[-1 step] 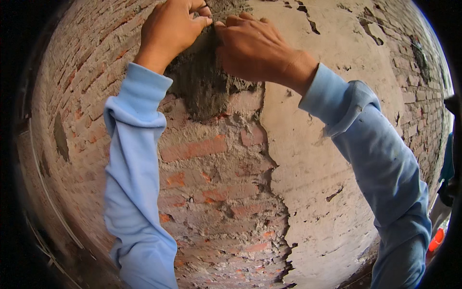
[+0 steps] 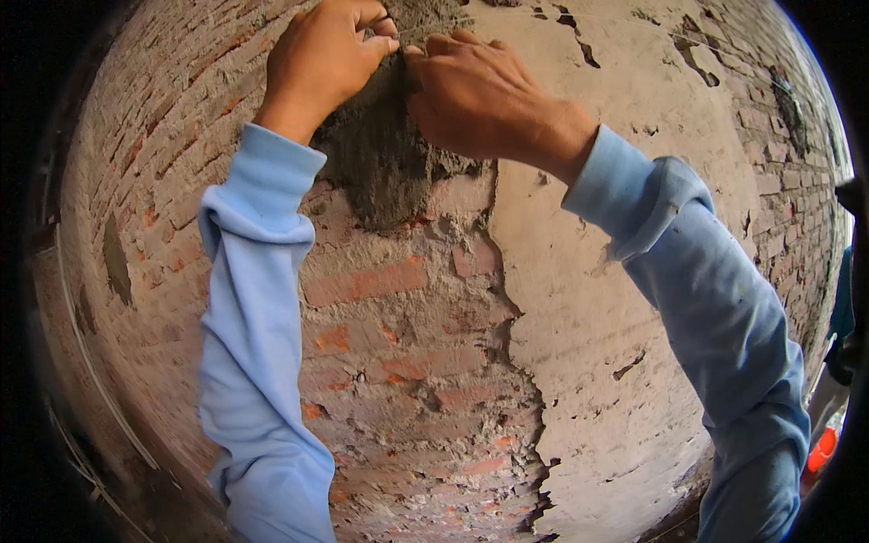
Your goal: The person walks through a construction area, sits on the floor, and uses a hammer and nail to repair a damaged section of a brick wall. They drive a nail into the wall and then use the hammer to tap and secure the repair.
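Several pale, thin strips (image 2: pixel 95 362) run down the dim far left, beside a weathered brick wall (image 2: pixel 163 172) that carries a narrow grey smear (image 2: pixel 116 258). Next comes the left forearm in a light blue sleeve (image 2: pixel 258 317), rising to the left hand (image 2: pixel 321 63) near the upper edge. Its thumb and forefinger come together in a pinch; whether anything sits between them I cannot tell. Directly below and between the two hands lies a dark patch of mortar (image 2: pixel 389 181), spread on the wall with a ragged lower edge. Beneath it, reddish bricks (image 2: pixel 367 281) show through rough grey joints. The right hand (image 2: pixel 484 95) reaches in over the mortar's right side, back outward, fingers curled, its fingertips close to the left hand's; its grasp is hidden. Smooth tan plaster (image 2: pixel 597 308) with a broken left edge extends behind the right forearm, and a thin line (image 2: pixel 625 19) crosses its top. Farther right stand more bricks (image 2: pixel 769 181), then, at the rim, part of a person (image 2: pixel 828 398) and an orange-red object (image 2: pixel 822 450).
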The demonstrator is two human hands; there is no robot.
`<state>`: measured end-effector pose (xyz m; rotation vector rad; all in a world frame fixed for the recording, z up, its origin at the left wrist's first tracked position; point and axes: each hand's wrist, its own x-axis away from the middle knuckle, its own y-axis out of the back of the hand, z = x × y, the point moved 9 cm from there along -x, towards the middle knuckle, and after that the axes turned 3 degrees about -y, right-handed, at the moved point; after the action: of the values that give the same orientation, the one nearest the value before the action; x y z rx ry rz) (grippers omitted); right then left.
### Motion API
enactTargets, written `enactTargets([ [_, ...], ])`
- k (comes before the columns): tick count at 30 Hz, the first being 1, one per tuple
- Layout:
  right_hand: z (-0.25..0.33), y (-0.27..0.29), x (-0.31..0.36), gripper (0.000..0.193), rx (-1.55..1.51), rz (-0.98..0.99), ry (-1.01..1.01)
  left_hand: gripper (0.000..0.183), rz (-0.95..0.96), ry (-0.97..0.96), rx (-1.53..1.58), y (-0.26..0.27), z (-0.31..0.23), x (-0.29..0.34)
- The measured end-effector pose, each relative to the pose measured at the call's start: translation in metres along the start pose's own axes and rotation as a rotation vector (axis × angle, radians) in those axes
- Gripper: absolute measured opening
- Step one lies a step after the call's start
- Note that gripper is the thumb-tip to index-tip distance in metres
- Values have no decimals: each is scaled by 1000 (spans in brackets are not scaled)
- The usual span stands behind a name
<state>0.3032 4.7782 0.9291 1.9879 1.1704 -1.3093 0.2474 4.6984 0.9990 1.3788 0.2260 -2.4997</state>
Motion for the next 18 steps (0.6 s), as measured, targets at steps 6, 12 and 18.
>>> enactTargets([
  [6, 2, 5, 6, 33, 14, -13, -21, 14, -19, 94, -2, 3, 11, -1],
  [12, 4, 3, 4, 34, 67, -31, -25, 19, -40, 47, 12, 6, 6, -2],
  [18, 5, 2, 0, 34, 114, -2, -26, 14, -49, 80, -31, 8, 5, 3],
])
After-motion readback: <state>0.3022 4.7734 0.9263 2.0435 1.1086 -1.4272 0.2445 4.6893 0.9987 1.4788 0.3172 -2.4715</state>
